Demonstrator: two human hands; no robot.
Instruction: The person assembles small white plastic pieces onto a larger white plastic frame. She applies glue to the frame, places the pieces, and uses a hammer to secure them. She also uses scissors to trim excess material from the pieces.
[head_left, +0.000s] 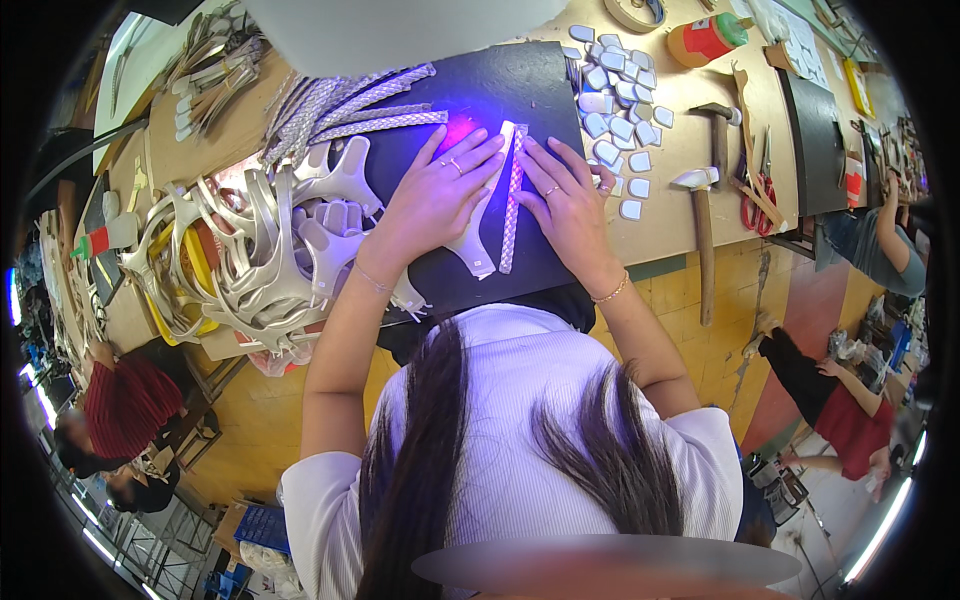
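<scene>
On the black work mat (420, 275) lies a pale metallic Y-shaped strap piece (472, 248), its narrow end pointing away from me. My left hand (440, 195) rests over its left side, fingers stretched out and pressed flat. Just right of the piece, roughly parallel to it, is a braided silvery strip (510, 215), lit pink-violet at its upper part. My right hand (570, 205) is beside this strip, fingers extended and spread, with the thumb and index at its edge. Neither hand is wrapped around anything. Part of the strap piece is hidden under my left fingers.
More braided strips (370, 105) and a heap of pale strap pieces (260, 240) lie left. Several small rounded tabs (620, 95) are scattered right. Beyond them are a hammer (703, 230), another hammer (719, 135), red-handled scissors (762, 190) and a glue bottle (705, 40). A white lamp-like shape (400, 30) overhangs.
</scene>
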